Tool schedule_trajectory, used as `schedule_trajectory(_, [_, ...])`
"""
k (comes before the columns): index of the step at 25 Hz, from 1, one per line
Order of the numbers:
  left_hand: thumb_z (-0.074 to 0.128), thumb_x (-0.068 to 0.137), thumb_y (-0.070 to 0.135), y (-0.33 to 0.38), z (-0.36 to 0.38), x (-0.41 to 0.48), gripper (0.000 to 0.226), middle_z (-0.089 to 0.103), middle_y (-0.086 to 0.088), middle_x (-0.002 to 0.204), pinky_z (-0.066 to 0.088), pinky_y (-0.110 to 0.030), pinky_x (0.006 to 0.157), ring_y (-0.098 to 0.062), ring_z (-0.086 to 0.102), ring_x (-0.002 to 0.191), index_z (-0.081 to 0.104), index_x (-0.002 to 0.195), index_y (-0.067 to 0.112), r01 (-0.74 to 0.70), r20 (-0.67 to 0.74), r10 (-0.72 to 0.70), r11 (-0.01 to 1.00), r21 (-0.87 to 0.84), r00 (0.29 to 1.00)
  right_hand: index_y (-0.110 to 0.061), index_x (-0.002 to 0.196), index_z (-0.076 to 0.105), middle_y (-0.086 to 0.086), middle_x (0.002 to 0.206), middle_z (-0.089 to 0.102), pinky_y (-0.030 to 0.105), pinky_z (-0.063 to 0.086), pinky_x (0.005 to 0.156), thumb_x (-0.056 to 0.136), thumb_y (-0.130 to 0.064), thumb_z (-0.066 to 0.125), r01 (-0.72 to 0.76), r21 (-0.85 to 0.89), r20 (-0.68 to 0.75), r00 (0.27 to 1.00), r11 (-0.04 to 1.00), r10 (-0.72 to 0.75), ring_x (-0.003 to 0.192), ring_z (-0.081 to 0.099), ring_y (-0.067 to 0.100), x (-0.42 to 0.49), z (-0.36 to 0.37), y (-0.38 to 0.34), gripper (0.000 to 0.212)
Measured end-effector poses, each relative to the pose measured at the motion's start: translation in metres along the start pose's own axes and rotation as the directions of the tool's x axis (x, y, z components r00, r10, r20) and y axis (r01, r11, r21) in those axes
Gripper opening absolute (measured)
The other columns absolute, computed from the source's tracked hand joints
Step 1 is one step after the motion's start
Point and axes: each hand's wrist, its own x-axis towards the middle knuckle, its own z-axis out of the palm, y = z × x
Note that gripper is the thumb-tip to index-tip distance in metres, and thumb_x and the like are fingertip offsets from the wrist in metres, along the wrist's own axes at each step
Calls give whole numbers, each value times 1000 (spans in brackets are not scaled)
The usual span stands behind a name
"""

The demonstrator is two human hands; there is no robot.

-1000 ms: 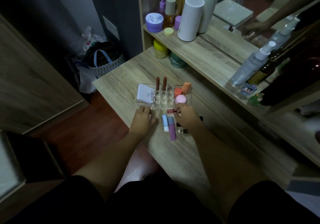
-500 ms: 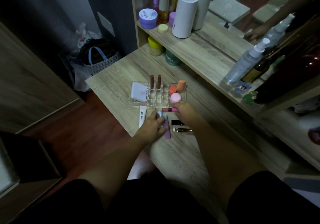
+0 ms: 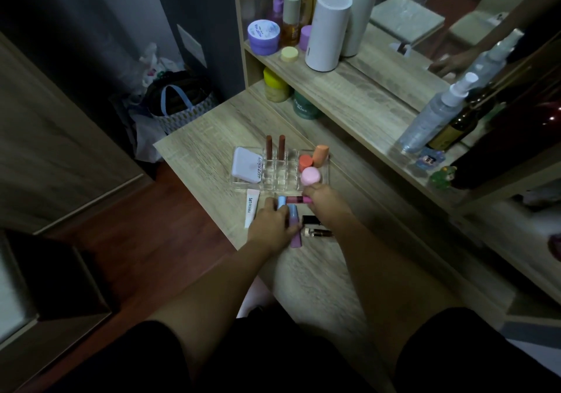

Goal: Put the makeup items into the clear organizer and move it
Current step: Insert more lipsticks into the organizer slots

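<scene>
The clear organizer (image 3: 324, 180) sits on the wooden table and holds a white compact (image 3: 246, 164), two brown lipsticks (image 3: 275, 146), an orange sponge (image 3: 321, 155), an orange cap and a pink round jar (image 3: 310, 176). Just in front of it my right hand (image 3: 326, 201) pinches a pink lip tube (image 3: 296, 200) lying sideways. My left hand (image 3: 268, 225) closes on a blue stick (image 3: 282, 202), over a purple tube (image 3: 294, 225). A white lip tube (image 3: 252, 212) lies to the left. A black lipstick (image 3: 311, 219) and a small dark bottle (image 3: 318, 233) lie under my right wrist.
A raised shelf (image 3: 349, 95) behind the organizer carries a white cylinder (image 3: 326, 31), jars, bottles and a spray bottle (image 3: 434, 116), with a mirror behind. Yellow and green jars stand under the shelf. Bags sit on the floor at the table's left edge.
My left hand shifted right from the organizer's front edge onto the blue stick, uncovering the white lip tube. My right hand took hold of the pink lip tube.
</scene>
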Motion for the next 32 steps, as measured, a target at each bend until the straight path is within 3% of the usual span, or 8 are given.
schedule_trajectory(6, [55, 87, 43, 14, 0, 4, 46, 42, -15, 131, 49, -47, 92, -35, 53, 108, 60, 109, 2, 154, 6, -155, 987, 42, 988, -13, 119, 57, 12, 120, 61, 43, 49, 97, 93, -8, 49, -35, 35, 16, 999, 999, 35, 110, 58, 29, 4, 1, 0, 28])
schedule_trajectory(17, [54, 84, 44, 19, 0, 8, 46, 45, -13, 128, 45, -43, 92, -34, 47, 113, 65, 106, 5, 201, -23, -201, 979, 9, 979, -11, 124, 55, 14, 126, 59, 43, 44, 104, 94, -11, 49, 3, 38, 40, 999, 999, -4, 117, 55, 31, 4, 0, 3, 31])
schedule_trajectory(22, [63, 77, 42, 20, 1, 8, 57, 45, -12, 129, 46, -44, 91, -33, 47, 114, 56, 116, 1, 249, -39, -252, 966, -72, 967, -10, 126, 54, 15, 128, 59, 39, 43, 103, 96, -14, 46, 24, 90, -26, 999, 996, -22, 117, 54, 30, -1, -2, 8, 32])
schedule_trajectory(24, [66, 74, 41, 17, 0, 7, 55, 46, -13, 125, 45, -41, 91, -31, 47, 113, 62, 108, -2, 229, -90, -241, 965, -129, 966, -10, 130, 51, 14, 130, 58, 39, 42, 103, 95, -9, 47, 44, 133, -107, 994, 990, -30, 118, 53, 29, -5, -3, 10, 35])
schedule_trajectory(26, [68, 73, 36, 14, -10, 6, 38, 58, -14, 105, 45, -30, 83, -22, 54, 97, 69, 84, 0, 147, -176, -200, 951, -272, 964, -12, 134, 47, 12, 132, 56, 38, 43, 102, 96, -10, 47, 55, 245, -196, 981, 968, -6, 119, 52, 26, -10, -4, 11, 38])
schedule_trajectory(28, [68, 75, 29, 7, -25, 7, 23, 62, -5, 68, 44, -18, 59, -9, 55, 65, 66, 61, 10, 115, -159, -227, 847, -519, 961, -15, 136, 44, 9, 130, 56, 40, 47, 99, 96, -14, 47, 55, 401, -283, 957, 915, 66, 115, 54, 23, -13, -5, 10, 40])
schedule_trajectory(29, [66, 78, 25, 3, -35, 8, 23, 59, -1, 59, 43, -15, 52, -8, 52, 56, 62, 58, 13, 126, -96, -254, 732, -670, 962, -17, 135, 44, 7, 123, 57, 38, 50, 94, 95, -15, 48, 56, 463, -305, 947, 884, 100, 108, 56, 21, -14, -6, 8, 40])
schedule_trajectory(32, [52, 88, 11, -10, -62, 19, 21, 58, -11, 73, 46, -25, 60, -19, 53, 65, 57, 68, 12, 149, 80, -232, 298, -943, 969, -16, 123, 52, 4, 103, 60, 22, 49, 72, 93, -21, 52, 50, 587, -335, 924, 808, 186, 88, 59, 16, -11, -13, 2, 30])
